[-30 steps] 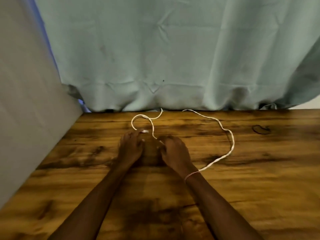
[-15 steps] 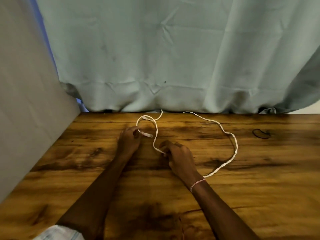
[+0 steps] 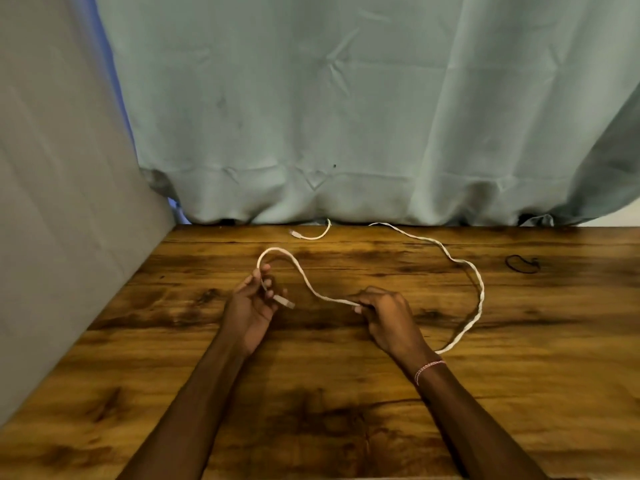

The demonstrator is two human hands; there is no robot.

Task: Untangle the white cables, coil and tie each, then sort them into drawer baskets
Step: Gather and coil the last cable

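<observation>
left hand (image 3: pixel 252 305) grips white cable (image 3: pixel 302 276) | right hand (image 3: pixel 388 315) pinches it | hands now farther apart

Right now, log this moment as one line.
left hand grips thin white cable plug end | right hand pinches its middle | phase untangling

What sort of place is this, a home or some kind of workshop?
Probably a makeshift work corner rather than a real workshop: a wooden table set against a hung pale green curtain, a plain grey panel closing off the left side, and white cables on the tabletop.
</observation>
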